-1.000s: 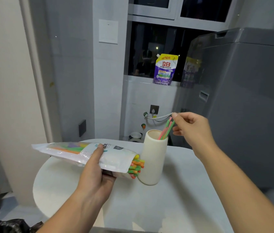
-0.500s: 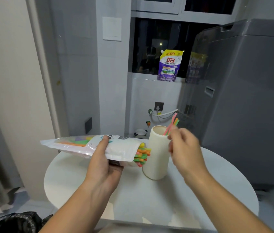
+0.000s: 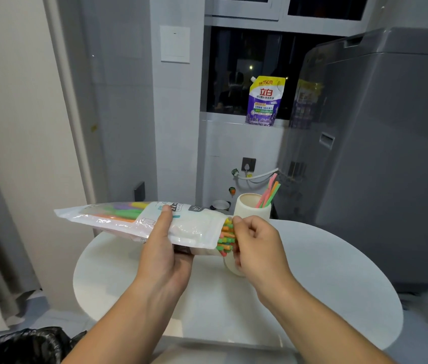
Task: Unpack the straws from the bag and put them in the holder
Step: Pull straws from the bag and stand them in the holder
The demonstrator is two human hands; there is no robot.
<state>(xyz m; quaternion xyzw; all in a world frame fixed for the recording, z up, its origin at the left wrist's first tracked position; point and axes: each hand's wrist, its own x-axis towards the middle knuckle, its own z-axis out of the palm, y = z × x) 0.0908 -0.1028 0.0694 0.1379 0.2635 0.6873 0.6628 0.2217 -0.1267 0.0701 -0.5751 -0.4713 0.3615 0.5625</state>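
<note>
- Toward the worktop's (image 3: 312, 261) far edge, the holder (image 3: 244, 212) carries a few straws (image 3: 269, 191).
- Left hand (image 3: 165, 256) grips the bag (image 3: 129, 219); right hand (image 3: 257, 245) pinches the bagged straws (image 3: 225, 236) at its mouth; most are not yet unpacked.

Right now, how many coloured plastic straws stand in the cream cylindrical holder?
3: pink straw, orange straw, green straw, bunched at the cream holder's right rim; more may be hidden.
</note>
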